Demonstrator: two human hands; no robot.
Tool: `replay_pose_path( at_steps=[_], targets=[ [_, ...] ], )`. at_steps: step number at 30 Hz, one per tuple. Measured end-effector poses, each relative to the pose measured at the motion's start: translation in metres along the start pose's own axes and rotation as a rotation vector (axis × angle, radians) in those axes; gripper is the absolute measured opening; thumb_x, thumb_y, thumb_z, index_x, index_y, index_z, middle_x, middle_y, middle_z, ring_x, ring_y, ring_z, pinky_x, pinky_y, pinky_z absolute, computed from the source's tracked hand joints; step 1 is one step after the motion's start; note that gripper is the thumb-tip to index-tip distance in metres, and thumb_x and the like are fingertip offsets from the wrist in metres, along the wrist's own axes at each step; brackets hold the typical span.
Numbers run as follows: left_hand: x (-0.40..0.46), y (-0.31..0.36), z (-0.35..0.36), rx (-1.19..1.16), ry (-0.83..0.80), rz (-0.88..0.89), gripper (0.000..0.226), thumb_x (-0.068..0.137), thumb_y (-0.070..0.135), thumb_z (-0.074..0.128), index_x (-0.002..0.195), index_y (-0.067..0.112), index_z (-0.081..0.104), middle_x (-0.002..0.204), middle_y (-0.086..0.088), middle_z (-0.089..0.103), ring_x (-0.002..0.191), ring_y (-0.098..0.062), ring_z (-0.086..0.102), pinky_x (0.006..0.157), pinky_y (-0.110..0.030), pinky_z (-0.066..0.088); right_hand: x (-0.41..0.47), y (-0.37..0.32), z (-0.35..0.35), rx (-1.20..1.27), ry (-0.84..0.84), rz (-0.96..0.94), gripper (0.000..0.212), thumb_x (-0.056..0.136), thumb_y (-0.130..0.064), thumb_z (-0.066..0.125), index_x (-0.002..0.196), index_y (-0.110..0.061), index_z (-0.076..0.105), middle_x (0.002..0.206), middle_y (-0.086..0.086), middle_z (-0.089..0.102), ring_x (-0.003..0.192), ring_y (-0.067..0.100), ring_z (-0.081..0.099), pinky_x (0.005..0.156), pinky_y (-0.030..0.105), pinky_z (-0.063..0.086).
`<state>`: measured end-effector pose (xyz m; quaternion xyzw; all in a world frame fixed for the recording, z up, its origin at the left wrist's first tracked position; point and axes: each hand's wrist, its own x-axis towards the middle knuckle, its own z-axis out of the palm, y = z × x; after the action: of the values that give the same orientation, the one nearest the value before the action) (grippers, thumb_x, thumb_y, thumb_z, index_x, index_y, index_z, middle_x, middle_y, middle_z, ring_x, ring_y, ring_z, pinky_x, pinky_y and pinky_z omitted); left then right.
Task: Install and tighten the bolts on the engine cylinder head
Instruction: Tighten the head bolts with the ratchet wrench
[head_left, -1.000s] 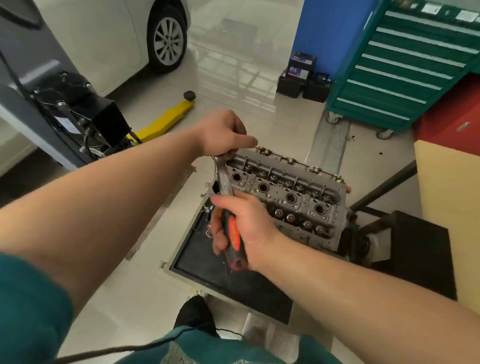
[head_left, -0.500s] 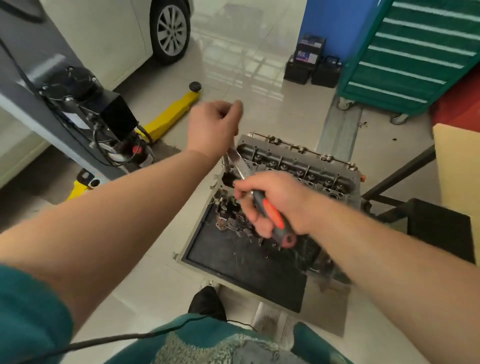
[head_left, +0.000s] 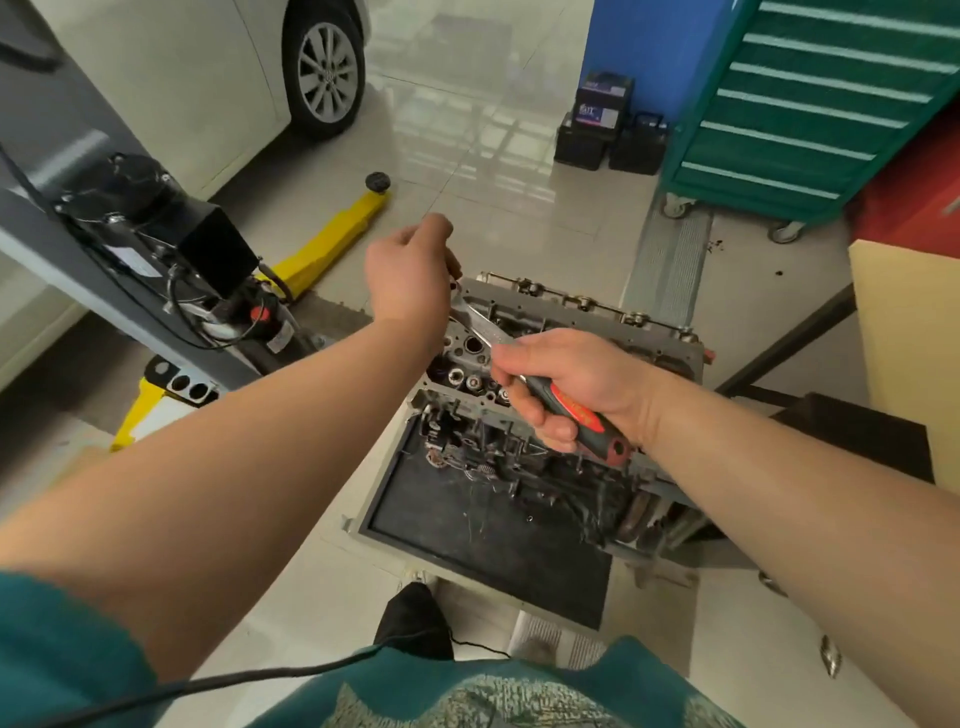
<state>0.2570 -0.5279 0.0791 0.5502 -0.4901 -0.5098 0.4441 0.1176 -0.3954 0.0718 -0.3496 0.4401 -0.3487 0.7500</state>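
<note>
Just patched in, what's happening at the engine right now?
A person is working a ratchet wrench with a red and black grip on the grey metal cylinder head. The right hand grips the handle, while the left hand is at the wrench's head end, over the head's far left corner. Its fingers are hidden, so whether it holds anything is unclear. The bolt itself is not visible.

We count one cylinder head (head_left: 582, 332), one ratchet wrench (head_left: 550, 389) over it, two hands, left (head_left: 408, 275) and right (head_left: 571, 384). Beyond the head: three batteries (head_left: 605, 122), one green tool cabinet (head_left: 810, 98), one yellow jack (head_left: 332, 244), one car wheel (head_left: 327, 73).
</note>
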Motion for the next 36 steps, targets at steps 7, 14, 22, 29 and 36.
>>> replay_pose_path(
  at_steps=[7,14,22,29,36],
  targets=[
    [0.019,0.005,-0.017,0.056,-0.276,0.014,0.034,0.089,0.02,0.062,0.057,0.007,0.056,0.053,-0.017,0.058,0.042,-0.022,0.042,0.043,-0.026,0.036,0.018,0.03,0.072,0.276,0.218,-0.121,0.022,0.097,-0.027,0.066,0.089,-0.008,0.061,0.061,0.013,0.058,0.036,0.022,0.045,0.041,0.027,0.04],
    [0.014,0.004,-0.013,0.043,-0.309,0.056,0.042,0.089,0.023,0.062,0.049,0.011,0.059,0.053,-0.023,0.057,0.04,-0.022,0.041,0.042,-0.025,0.035,0.007,0.022,0.062,0.147,0.202,-0.073,0.025,0.104,-0.03,0.06,0.095,-0.006,0.06,0.062,0.018,0.058,0.036,0.024,0.047,0.042,0.03,0.042],
    [0.006,-0.004,-0.004,0.015,0.057,0.038,0.035,0.085,0.029,0.055,0.055,0.012,0.062,0.052,-0.004,0.057,0.046,-0.015,0.046,0.042,-0.023,0.034,0.006,-0.054,-0.021,-0.356,-0.028,0.127,0.034,0.103,-0.035,0.061,0.102,-0.002,0.069,0.069,0.017,0.059,0.042,0.021,0.05,0.041,0.028,0.046],
    [0.007,0.0,0.004,0.07,-0.056,0.052,0.035,0.083,0.028,0.057,0.052,0.012,0.059,0.05,-0.007,0.052,0.043,-0.017,0.04,0.041,-0.023,0.033,0.003,-0.007,-0.012,0.097,-0.103,0.114,0.025,0.104,-0.032,0.056,0.094,-0.01,0.062,0.064,0.009,0.054,0.037,0.016,0.045,0.042,0.027,0.041],
    [0.009,-0.003,-0.013,0.1,-0.141,0.095,0.038,0.084,0.027,0.057,0.064,-0.006,0.058,0.061,-0.022,0.051,0.051,-0.021,0.038,0.05,-0.029,0.032,-0.001,-0.002,0.019,-0.081,0.126,-0.03,0.027,0.105,-0.028,0.06,0.093,-0.004,0.059,0.063,0.016,0.059,0.036,0.02,0.049,0.039,0.027,0.044]
  ],
)
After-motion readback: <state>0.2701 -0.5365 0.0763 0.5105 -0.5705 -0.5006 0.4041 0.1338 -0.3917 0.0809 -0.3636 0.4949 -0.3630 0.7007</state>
